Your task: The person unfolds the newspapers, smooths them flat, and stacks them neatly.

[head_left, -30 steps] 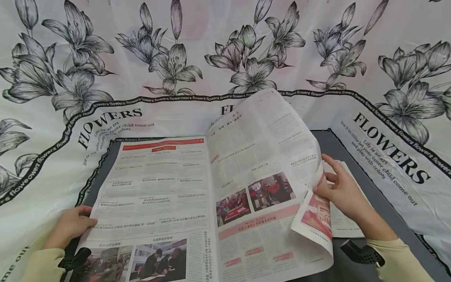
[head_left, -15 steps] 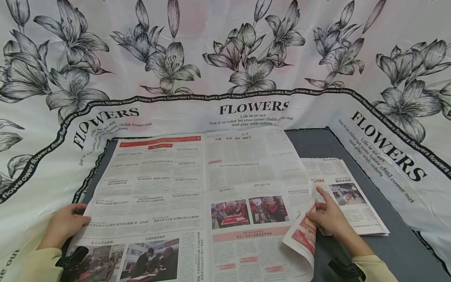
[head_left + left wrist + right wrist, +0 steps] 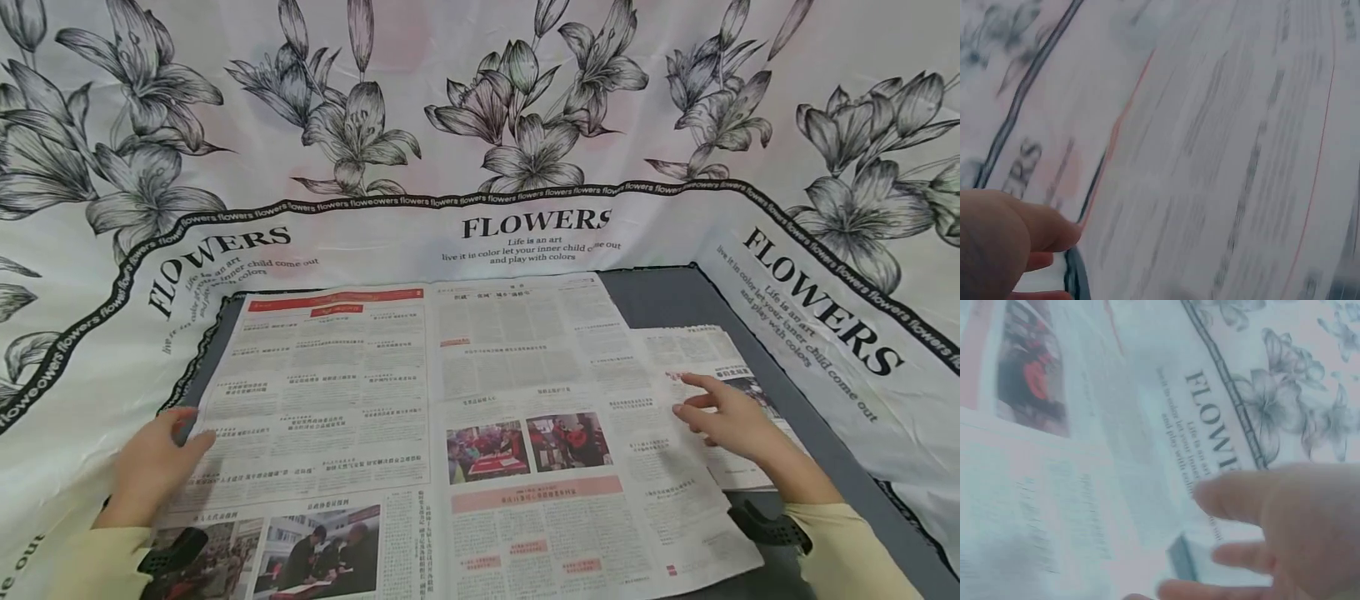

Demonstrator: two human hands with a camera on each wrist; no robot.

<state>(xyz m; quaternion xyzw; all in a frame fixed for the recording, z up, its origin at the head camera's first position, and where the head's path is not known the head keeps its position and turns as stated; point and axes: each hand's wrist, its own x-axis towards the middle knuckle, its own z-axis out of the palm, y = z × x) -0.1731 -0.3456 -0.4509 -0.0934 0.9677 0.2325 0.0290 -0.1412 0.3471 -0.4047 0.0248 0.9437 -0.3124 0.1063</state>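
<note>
A wide newspaper [image 3: 390, 392] lies spread open, its left page topped by a red band and its right page carrying two colour photos. My left hand [image 3: 153, 458] is at the left page's edge, thumb and forefinger apart, the thumb overlapping the margin. In the left wrist view, the thumb [image 3: 1054, 230] tip is right at the paper's edge. Over the right page's outer edge hovers my right hand [image 3: 738, 421], fingers spread and loosely bent, with nothing between them. The right wrist view shows those fingers [image 3: 1235, 494] apart, beside the page.
A second, folded newspaper [image 3: 693, 346] lies to the right, partly under the open one and partly behind my right hand. The dark grey tabletop [image 3: 660, 300] shows around them. A white flower-printed cloth [image 3: 375, 242] rises along the back and both sides.
The right page has come down flat, its curled outer edge released from my right hand, which now hovers beside it. My left hand has shifted slightly up and right along the left edge.
</note>
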